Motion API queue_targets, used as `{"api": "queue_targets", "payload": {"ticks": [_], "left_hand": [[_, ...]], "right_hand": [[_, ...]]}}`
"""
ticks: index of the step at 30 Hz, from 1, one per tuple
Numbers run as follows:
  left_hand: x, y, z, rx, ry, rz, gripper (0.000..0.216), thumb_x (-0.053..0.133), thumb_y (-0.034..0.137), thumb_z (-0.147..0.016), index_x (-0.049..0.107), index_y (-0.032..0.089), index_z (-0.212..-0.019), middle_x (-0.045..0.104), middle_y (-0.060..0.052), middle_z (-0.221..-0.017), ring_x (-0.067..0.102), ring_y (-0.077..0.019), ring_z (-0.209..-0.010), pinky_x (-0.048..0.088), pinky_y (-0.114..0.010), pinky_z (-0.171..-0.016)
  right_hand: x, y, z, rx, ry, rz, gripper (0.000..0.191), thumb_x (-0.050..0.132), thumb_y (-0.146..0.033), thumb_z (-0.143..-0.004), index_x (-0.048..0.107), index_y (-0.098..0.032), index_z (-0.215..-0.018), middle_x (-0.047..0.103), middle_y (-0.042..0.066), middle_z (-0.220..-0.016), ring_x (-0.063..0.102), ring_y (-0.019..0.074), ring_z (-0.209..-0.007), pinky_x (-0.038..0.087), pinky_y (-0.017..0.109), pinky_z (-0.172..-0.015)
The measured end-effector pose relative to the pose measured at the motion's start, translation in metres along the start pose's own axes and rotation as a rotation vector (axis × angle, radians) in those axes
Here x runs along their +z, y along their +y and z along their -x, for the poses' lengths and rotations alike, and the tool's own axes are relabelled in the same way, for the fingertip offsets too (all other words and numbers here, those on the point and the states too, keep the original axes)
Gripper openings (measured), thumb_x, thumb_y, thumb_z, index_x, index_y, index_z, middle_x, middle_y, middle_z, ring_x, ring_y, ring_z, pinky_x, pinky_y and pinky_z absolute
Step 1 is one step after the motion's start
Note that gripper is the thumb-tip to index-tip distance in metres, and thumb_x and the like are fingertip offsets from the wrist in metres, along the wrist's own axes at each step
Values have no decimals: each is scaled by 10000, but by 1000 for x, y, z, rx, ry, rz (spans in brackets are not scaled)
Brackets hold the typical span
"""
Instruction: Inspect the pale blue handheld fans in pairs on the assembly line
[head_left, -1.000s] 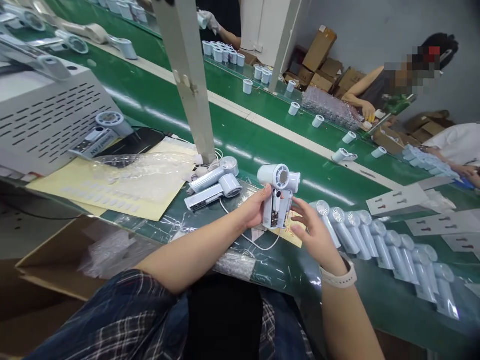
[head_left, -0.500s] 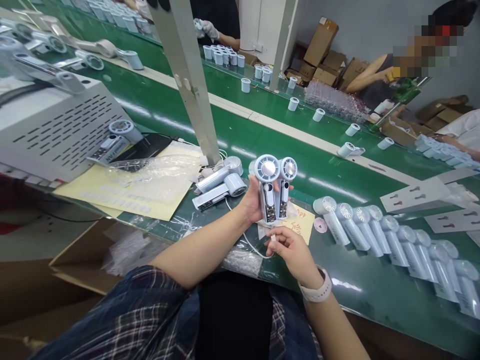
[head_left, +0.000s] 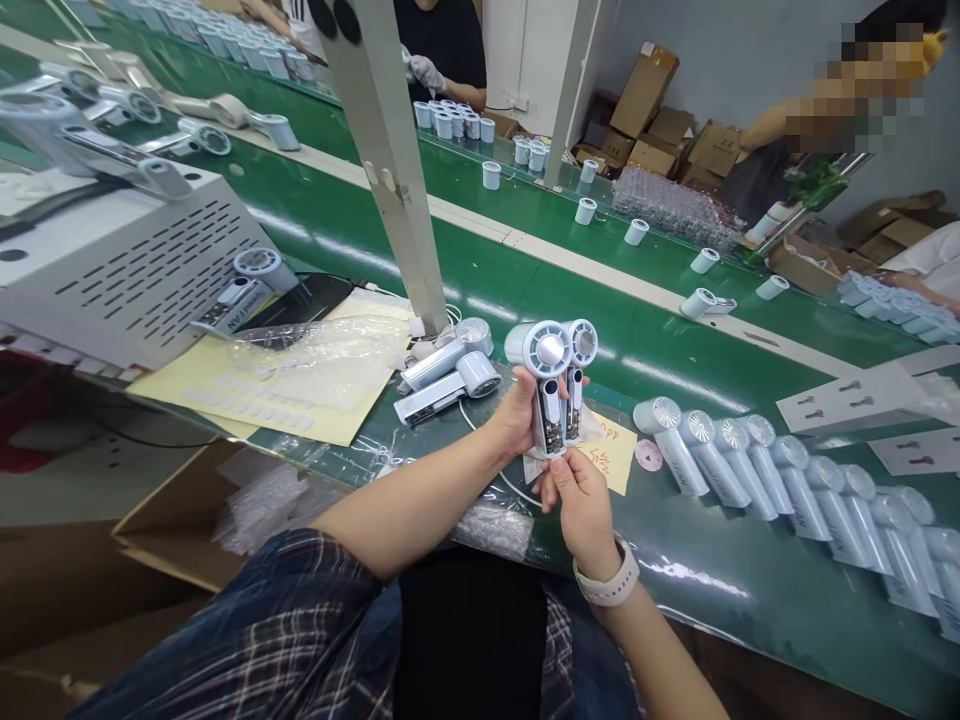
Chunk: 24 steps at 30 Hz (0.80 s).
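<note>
My left hand is closed around two pale blue handheld fans, held upright side by side above the green bench. My right hand sits just under their handles, fingers pinched on the plug end of a white cable at the base of the nearer fan. Two more fans lie on the bench to the left, near a white post. A row of several finished fans lies to the right.
A grey vented metal box stands at the left, with yellow sheets and clear plastic bags beside it. A yellow note lies under the fans. Small white cylinders dot the green conveyor. Other people work across the belt. An open cardboard box is below the bench.
The left hand turned the two fans to face me and held them upright. The right hand dropped below them, picked up the cable end and raised it to the fan's base.
</note>
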<state>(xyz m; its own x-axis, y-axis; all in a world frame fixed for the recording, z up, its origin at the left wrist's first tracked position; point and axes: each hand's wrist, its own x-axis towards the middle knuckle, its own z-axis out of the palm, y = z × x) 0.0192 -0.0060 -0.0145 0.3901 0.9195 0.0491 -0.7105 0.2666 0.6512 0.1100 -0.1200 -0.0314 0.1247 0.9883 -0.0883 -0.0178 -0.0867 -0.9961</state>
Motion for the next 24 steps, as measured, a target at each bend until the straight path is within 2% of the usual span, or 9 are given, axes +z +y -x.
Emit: {"api": "queue_targets", "payload": {"ticks": [3,5,6,8,12,18,20,24], "left_hand": [[1,2,0,4,56,88,768,705,912,-477,621,157,-597,750,-115,-932,715,-305,-1011,588,-333,-756],[2,6,-1,-33,86,200,760,688,910,-521,594,160,-601,752,-110,-976,727,-301,-985,601,-346,-738],[2,9,-1,-57,87,239,754,687,905,-537,585,160,-604,752,-109,-991,732,-301,-978,607,-352,-732],[3,13,-1,-95,57,266,743,705,887,-544,579,157,-606,754,-115,-1006,736,-306,-976,611,-351,-714],[5,16,2,-99,-50,237,736,754,863,-494,594,153,-599,750,-112,-1017,734,-302,-971,603,-332,-694],[6,3,11,43,-98,60,757,690,911,-513,662,161,-609,748,-110,-1056,718,-308,-1015,591,-348,-764],[7,0,14,67,-95,5,780,657,939,-510,665,164,-602,745,-122,-1077,704,-338,-1056,584,-385,-812],[10,1,14,22,-58,-19,806,651,968,-452,625,173,-582,736,-132,-1070,684,-376,-1088,580,-425,-817]], "right_hand": [[-2,-5,-1,-186,-21,173,389,532,-521,-996,599,-217,-762,657,36,-798,606,187,-755,481,322,-739],[-3,-9,-2,-298,-9,225,359,526,-471,-1005,605,-217,-765,673,68,-960,618,211,-896,482,337,-816],[-4,-10,-2,-315,9,228,348,526,-456,-1005,607,-218,-764,675,71,-977,621,219,-923,483,341,-829],[-6,-9,-3,-269,50,214,328,541,-449,-997,623,-219,-778,685,60,-909,632,221,-889,488,339,-806],[-10,-4,-2,-138,105,172,391,570,-502,-982,612,-215,-720,630,2,-643,593,178,-650,463,308,-681],[-4,5,4,30,148,-148,496,625,-623,-916,503,-233,-635,492,-62,-458,449,123,-412,363,263,-478],[-2,7,5,48,156,-195,492,619,-619,-921,494,-237,-638,483,-65,-460,444,125,-414,367,264,-477],[-7,6,5,-42,162,3,407,563,-556,-975,587,-228,-736,598,-12,-634,562,173,-626,469,304,-654]]}}
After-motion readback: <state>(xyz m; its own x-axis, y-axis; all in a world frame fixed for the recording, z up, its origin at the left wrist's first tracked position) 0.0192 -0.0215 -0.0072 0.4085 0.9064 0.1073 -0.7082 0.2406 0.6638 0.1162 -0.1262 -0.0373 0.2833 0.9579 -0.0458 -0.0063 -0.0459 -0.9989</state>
